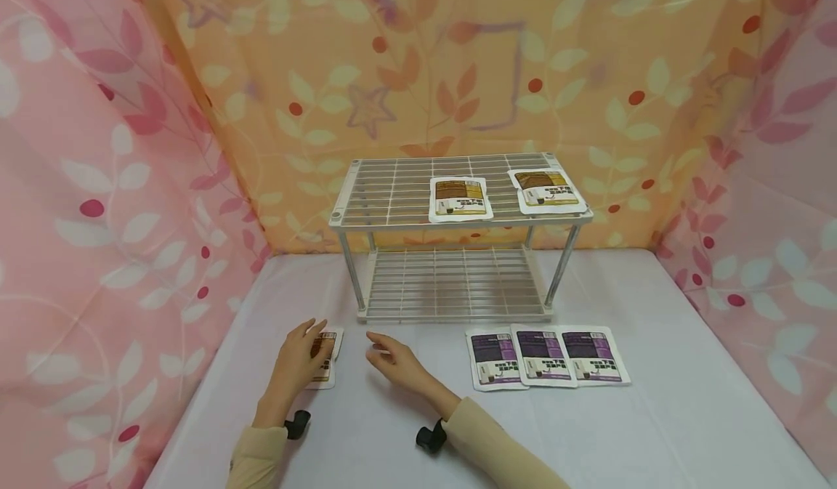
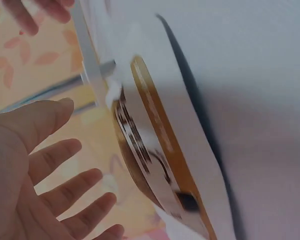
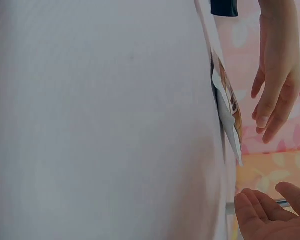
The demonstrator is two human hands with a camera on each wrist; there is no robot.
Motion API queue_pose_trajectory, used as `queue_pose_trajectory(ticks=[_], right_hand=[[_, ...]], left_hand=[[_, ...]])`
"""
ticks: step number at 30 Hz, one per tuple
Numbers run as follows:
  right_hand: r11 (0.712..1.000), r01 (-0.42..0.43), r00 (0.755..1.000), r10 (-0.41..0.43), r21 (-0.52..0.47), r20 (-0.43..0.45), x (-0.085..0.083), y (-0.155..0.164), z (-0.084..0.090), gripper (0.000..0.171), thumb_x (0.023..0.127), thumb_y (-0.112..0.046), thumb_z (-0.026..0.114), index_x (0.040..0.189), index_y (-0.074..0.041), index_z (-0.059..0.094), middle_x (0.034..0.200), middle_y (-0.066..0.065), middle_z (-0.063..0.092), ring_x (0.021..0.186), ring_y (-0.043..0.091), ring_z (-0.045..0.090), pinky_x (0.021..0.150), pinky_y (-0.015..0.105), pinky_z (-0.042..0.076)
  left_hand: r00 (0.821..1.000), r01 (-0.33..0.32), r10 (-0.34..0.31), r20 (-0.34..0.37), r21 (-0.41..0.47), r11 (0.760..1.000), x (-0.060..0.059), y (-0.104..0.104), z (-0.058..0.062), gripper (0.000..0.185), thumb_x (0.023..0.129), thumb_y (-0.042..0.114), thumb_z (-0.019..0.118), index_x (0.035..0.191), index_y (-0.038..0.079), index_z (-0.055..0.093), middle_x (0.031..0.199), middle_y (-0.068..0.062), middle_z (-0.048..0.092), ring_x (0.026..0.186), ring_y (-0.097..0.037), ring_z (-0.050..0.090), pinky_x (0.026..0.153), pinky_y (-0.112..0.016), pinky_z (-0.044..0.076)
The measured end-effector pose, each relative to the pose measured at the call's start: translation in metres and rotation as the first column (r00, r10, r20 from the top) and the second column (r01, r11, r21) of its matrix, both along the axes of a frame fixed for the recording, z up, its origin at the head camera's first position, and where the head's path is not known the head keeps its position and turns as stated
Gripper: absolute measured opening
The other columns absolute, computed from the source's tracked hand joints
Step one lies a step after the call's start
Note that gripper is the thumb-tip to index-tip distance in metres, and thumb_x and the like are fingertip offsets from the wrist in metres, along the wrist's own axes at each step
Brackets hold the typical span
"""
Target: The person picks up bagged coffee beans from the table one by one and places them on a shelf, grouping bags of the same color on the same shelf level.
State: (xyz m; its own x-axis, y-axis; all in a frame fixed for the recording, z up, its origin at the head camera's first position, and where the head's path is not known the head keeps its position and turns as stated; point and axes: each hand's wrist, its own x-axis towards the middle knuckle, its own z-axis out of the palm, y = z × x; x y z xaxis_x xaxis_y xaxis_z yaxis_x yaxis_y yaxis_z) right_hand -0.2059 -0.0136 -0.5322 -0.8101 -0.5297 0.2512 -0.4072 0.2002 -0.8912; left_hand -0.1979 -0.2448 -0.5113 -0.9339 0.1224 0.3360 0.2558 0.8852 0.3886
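Note:
My left hand (image 1: pixel 296 362) hovers over a flat white packet with a brown label (image 1: pixel 325 381) on the table's left side, covering part of it in the head view. The left wrist view has that packet (image 2: pixel 162 150) beside the hand (image 2: pixel 45 175), whose fingers are spread and apart from it. To its right, my right hand (image 1: pixel 399 364) hangs over the table in front of the rack, fingers loosely bent and holding nothing. In the right wrist view, my right hand (image 3: pixel 265 217) is at the lower right corner, and the packet (image 3: pixel 230 100) lies beneath the left hand (image 3: pixel 279 70).
A two-tier white wire rack (image 1: pixel 392 191) stands at the back. On its top shelf lie two brown-label packets, one near the middle (image 1: pixel 461 200) and one at the right (image 1: pixel 548 191). Three purple-label packets (image 1: pixel 546 358) overlap in a row at the table's right. Patterned cloth (image 1: pixel 431 60) encloses the table.

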Motion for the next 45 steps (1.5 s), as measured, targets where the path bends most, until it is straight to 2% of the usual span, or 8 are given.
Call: queue_pose_trajectory(ticks=[7, 12, 16, 19, 23, 29, 33, 45], right_hand=[[0.997, -0.073, 0.992, 0.074, -0.009, 0.105, 0.012, -0.006, 0.024, 0.042, 0.095, -0.009, 0.049, 0.132, 0.011, 0.041, 0.127, 0.031, 0.050, 0.113, 0.038, 0.054, 0.095, 0.032, 0.047], [0.993, -0.119, 0.985, 0.120, -0.015, 0.126, 0.014, -0.010, 0.027, 0.043, 0.095, -0.008, 0.049, 0.132, 0.011, 0.041, 0.125, 0.032, 0.050, 0.113, 0.040, 0.053, 0.095, 0.032, 0.046], [0.989, -0.141, 0.972, 0.146, -0.040, 0.184, 0.011, -0.013, 0.025, 0.045, 0.096, -0.010, 0.047, 0.134, 0.013, 0.037, 0.128, 0.033, 0.048, 0.117, 0.040, 0.051, 0.096, 0.029, 0.045], [0.987, -0.149, 0.959, 0.159, -0.058, 0.234, 0.009, -0.016, 0.024, 0.046, 0.097, -0.010, 0.046, 0.135, 0.013, 0.035, 0.130, 0.033, 0.046, 0.119, 0.039, 0.049, 0.095, 0.027, 0.044], [0.985, -0.154, 0.950, 0.168, -0.073, 0.264, 0.008, -0.018, 0.022, 0.047, 0.096, -0.010, 0.046, 0.135, 0.013, 0.035, 0.130, 0.033, 0.046, 0.119, 0.039, 0.049, 0.095, 0.026, 0.045], [0.990, -0.134, 0.949, 0.143, -0.051, 0.282, -0.005, -0.028, -0.004, 0.047, 0.097, -0.017, 0.047, 0.138, 0.003, 0.037, 0.132, 0.023, 0.050, 0.121, 0.032, 0.049, 0.097, 0.033, 0.044], [0.989, -0.142, 0.947, 0.149, -0.044, 0.285, -0.010, -0.032, -0.015, 0.047, 0.097, -0.022, 0.048, 0.139, -0.002, 0.039, 0.132, 0.017, 0.051, 0.122, 0.027, 0.049, 0.098, 0.031, 0.043], [0.984, -0.170, 0.946, 0.176, -0.043, 0.274, -0.011, -0.038, -0.015, 0.046, 0.096, -0.020, 0.049, 0.138, -0.002, 0.041, 0.135, 0.015, 0.050, 0.122, 0.027, 0.050, 0.098, 0.030, 0.043]], left_hand=[[0.986, -0.079, 0.074, 0.147, 0.026, 0.997, 0.008, -0.015, 0.001, 0.054, 0.088, 0.024, 0.062, 0.134, 0.002, 0.046, 0.137, -0.029, 0.039, 0.123, -0.050, 0.035, 0.095, -0.064, 0.034], [0.964, -0.124, 0.116, 0.239, 0.018, 0.992, 0.010, -0.022, 0.005, 0.057, 0.090, 0.026, 0.059, 0.137, -0.001, 0.041, 0.138, -0.033, 0.034, 0.122, -0.053, 0.034, 0.090, -0.066, 0.037], [0.949, -0.135, 0.124, 0.291, 0.019, 0.991, 0.012, -0.026, 0.009, 0.059, 0.091, 0.027, 0.057, 0.136, -0.008, 0.038, 0.132, -0.037, 0.037, 0.117, -0.057, 0.036, 0.087, -0.066, 0.038], [0.943, -0.127, 0.117, 0.312, 0.014, 0.992, 0.014, -0.026, 0.011, 0.061, 0.091, 0.028, 0.057, 0.133, -0.012, 0.038, 0.126, -0.040, 0.042, 0.112, -0.058, 0.040, 0.087, -0.065, 0.039], [0.947, -0.109, 0.106, 0.305, -0.006, 0.994, 0.016, -0.026, 0.008, 0.063, 0.091, 0.027, 0.058, 0.131, -0.017, 0.038, 0.120, -0.041, 0.047, 0.109, -0.056, 0.045, 0.089, -0.061, 0.040], [0.942, -0.118, 0.113, 0.317, -0.001, 0.993, 0.017, -0.026, 0.004, 0.062, 0.090, 0.025, 0.058, 0.130, -0.018, 0.038, 0.115, -0.038, 0.052, 0.106, -0.050, 0.051, 0.088, -0.057, 0.043], [0.935, -0.129, 0.118, 0.334, 0.011, 0.992, 0.017, -0.025, 0.005, 0.063, 0.090, 0.026, 0.059, 0.131, -0.017, 0.038, 0.114, -0.037, 0.053, 0.104, -0.048, 0.052, 0.086, -0.056, 0.044], [0.918, -0.139, 0.103, 0.384, 0.066, 0.988, 0.018, -0.023, 0.005, 0.061, 0.091, 0.026, 0.057, 0.133, -0.014, 0.038, 0.119, -0.036, 0.051, 0.109, -0.048, 0.050, 0.089, -0.056, 0.043]])
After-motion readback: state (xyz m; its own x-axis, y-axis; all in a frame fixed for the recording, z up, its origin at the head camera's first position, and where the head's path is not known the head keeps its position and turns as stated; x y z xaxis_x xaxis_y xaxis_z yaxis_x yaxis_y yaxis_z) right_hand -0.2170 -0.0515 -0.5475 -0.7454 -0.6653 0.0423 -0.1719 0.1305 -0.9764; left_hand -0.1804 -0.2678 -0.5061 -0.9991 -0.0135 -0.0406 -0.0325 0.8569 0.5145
